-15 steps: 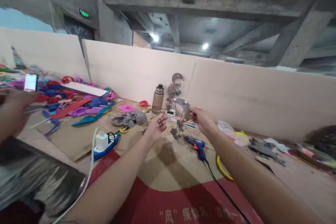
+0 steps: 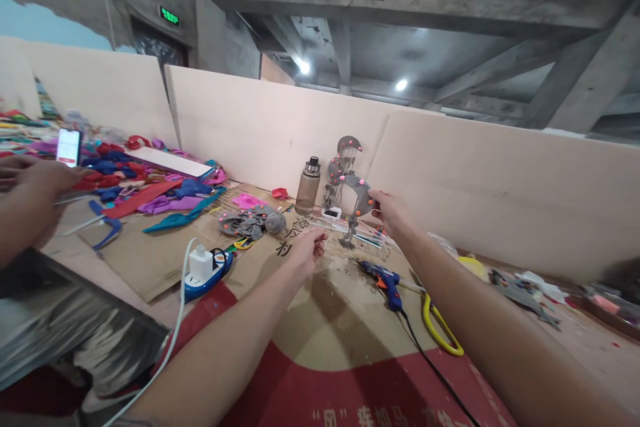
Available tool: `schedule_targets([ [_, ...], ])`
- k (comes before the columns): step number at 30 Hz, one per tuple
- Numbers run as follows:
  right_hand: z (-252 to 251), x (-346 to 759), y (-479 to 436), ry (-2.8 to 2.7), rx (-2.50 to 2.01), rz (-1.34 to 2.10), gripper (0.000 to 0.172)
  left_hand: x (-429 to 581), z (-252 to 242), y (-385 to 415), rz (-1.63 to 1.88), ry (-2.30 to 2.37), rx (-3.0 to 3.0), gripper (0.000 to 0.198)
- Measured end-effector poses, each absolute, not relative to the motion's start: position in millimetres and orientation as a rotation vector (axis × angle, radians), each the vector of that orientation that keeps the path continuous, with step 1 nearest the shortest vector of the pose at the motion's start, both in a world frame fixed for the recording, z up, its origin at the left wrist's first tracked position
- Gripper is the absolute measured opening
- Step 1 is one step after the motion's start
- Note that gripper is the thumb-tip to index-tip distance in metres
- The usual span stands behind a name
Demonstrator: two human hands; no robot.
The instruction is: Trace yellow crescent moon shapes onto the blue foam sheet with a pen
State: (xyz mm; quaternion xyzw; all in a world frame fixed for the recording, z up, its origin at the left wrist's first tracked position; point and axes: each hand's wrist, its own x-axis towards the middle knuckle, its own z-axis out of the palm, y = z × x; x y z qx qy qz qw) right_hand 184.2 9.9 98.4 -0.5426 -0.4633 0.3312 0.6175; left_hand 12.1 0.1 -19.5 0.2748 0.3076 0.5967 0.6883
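Compared with the earlier frame, the left hand (image 2: 306,252) has its fingers drawn inward where they were spread; whether that grip is fully closed or pinches anything cannot be told. The right hand (image 2: 395,212) maintains a grip on the edge of one grey crescent (image 2: 365,193), suspended above the desk (image 2: 570,360) with dark pieces dangling below; the crescent is turned slightly against its former angle. Count: one held crescent, showing at least four pink or orange beads; one second crescent (image 2: 347,145) behind it, near the pale board (image 2: 250,120); one bottle (image 2: 307,190); one glue gun (image 2: 392,282); one yellow loop (image 2: 429,320) near the gun; one grey ball (image 2: 275,221); one power strip (image 2: 200,287) bearing one white plug (image 2: 201,264); one phone (image 2: 69,147) beside a co-worker's hand (image 2: 45,180) at left.
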Motion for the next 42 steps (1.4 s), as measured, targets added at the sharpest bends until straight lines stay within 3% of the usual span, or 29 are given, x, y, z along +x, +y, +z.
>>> schedule_targets([
  [12, 76.2, 174.8, 22.0, -1.041, -1.242, 0.854, 0.017, 8.2, -14.9, 2.8, 1.592, 0.766, 0.887, 0.03],
  [18, 79.7, 172.9, 21.6, -1.026, -1.235, 0.868, 0.014, 16.1, -11.1, -31.1, 1.697, 0.742, 1.333, 0.021],
  [22, 80.5, 168.6, 23.3, -0.999, -1.242, 0.876, 0.012, 27.7, -13.3, -59.7, 1.438, 0.549, 2.026, 0.034],
  [27, 77.1, 153.2, 33.7, -1.016, -1.21, 0.942, 0.012, 39.4, -21.6, -66.8, 0.621, 0.346, 2.862, 0.021],
  [29, 74.5, 144.8, 39.0, -1.033, -1.188, 0.974, 0.012, 41.0, -24.5, -65.9, 0.449, 0.318, 2.912, 0.019],
  [36, 69.0, 106.0, 47.7, -1.087, -1.119, 1.106, 0.017, 43.6, -27.6, -68.1, 0.424, 0.27, 2.875, 0.019],
  [42, 63.7, 72.9, 46.7, -1.128, -1.092, 1.221, 0.017, 48.7, -28.1, -69.2, 0.177, 0.257, 2.853, 0.016],
])
